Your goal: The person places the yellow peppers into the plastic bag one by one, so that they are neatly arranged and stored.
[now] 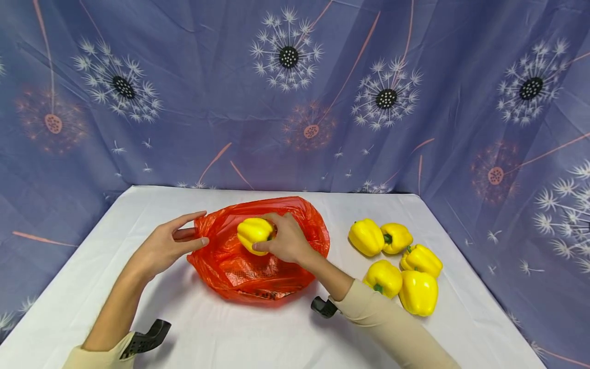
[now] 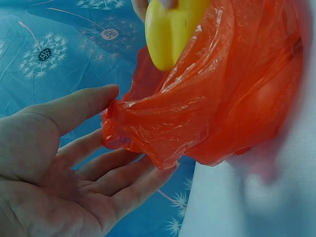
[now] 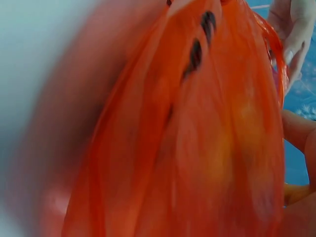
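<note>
A red plastic bag (image 1: 249, 279) sits on the table with its mouth spread wide. At its left edge, my left hand (image 1: 161, 246) pinches the rim between thumb and index finger; the left wrist view shows the other fingers of this hand (image 2: 89, 182) extended behind the plastic. My right hand (image 1: 290, 241) grips a yellow bell pepper (image 1: 253, 233) over the bag's opening. In the left wrist view the pepper (image 2: 173, 34) overlaps the far rim. The bag (image 3: 222, 123) covers most of the right wrist view, hiding much of the right hand (image 3: 301, 173).
Several yellow bell peppers (image 1: 384, 277) lie grouped on the right side of the white-covered table (image 1: 359, 338). Behind the table and along its sides hangs a blue-purple dandelion-print cloth (image 1: 221, 113). Black wrist mounts (image 1: 149, 338) stick out from both sleeves.
</note>
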